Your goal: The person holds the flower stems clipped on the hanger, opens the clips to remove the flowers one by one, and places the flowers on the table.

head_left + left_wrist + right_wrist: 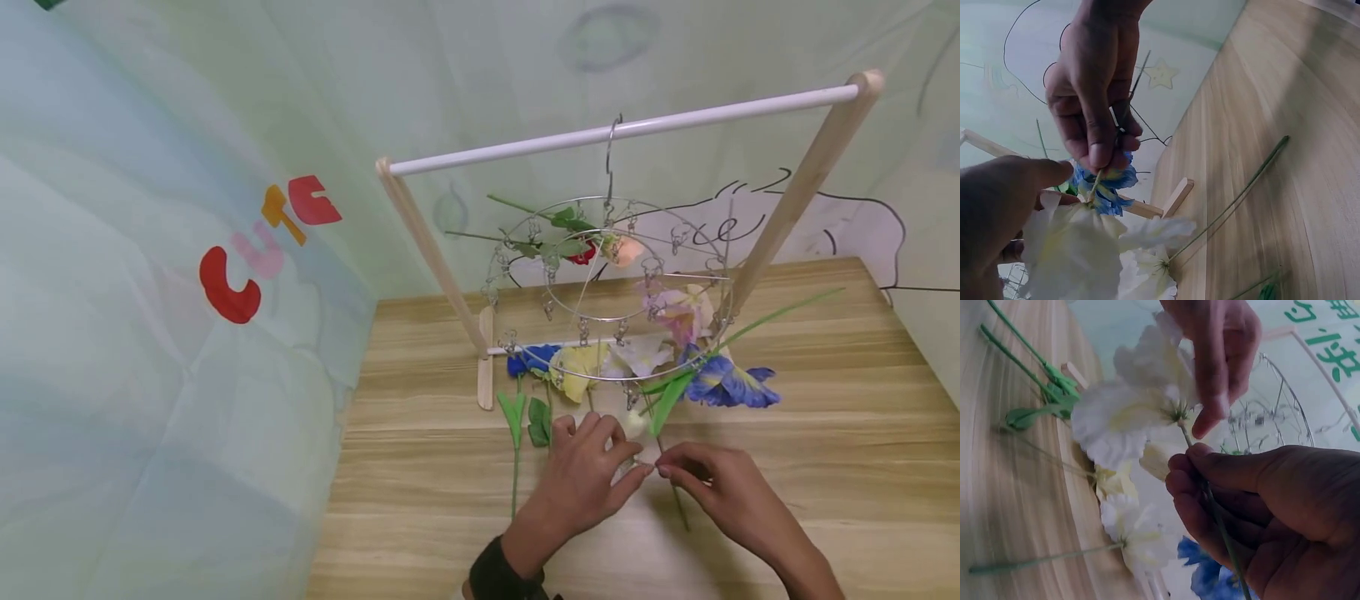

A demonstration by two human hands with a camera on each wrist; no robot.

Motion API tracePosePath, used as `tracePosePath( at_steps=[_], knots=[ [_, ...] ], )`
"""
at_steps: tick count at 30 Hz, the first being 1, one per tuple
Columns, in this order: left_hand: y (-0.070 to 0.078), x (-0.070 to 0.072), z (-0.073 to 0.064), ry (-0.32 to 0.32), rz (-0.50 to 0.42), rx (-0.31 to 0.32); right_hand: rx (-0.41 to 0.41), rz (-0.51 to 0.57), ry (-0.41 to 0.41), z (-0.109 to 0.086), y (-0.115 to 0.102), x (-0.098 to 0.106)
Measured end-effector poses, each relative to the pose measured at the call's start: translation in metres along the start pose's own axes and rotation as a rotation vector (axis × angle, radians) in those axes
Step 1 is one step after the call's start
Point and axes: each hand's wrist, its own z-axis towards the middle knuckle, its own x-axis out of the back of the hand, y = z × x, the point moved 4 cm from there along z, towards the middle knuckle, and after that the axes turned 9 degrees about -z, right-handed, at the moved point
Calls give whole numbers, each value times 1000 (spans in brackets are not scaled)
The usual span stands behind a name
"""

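A white artificial flower [1129,412] is held between both hands, its petals largely hidden behind the left hand in the head view. My right hand [723,492] pinches its thin stem [1225,534] just below the bloom, and the stem's lower part runs along the palm. My left hand [588,475] is at the flower head, thumb and forefinger close round the base of the petals. The fingertips of both hands nearly meet. Just beyond them, a cream bud [636,425] shows below the round wire clip hanger [600,318].
The hanger hooks on a white rod [517,148] between wooden posts. Red and peach flowers [624,250] are at its back. Blue [540,358], yellow [581,371], white [637,357] and pink flowers [682,312] show below. A blue-violet flower [731,383] is right. Several stems point toward me.
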Motion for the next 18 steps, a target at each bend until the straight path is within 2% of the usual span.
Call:
tracePosePath(
  at_steps=[4, 8, 14, 18],
  knots=[
    [1, -1, 3, -49, -52, 15, -1, 15, -61, -7, 9, 1],
    [3, -4, 7, -131, -58, 27, 31, 15, -146, -13, 18, 1],
    [3, -11, 10, -229, -44, 83, 47, 111, -300, -23, 34, 4],
    [1, -13, 11, -251, -22, 114, 27, 122, -318, -31, 46, 12]
  ],
)
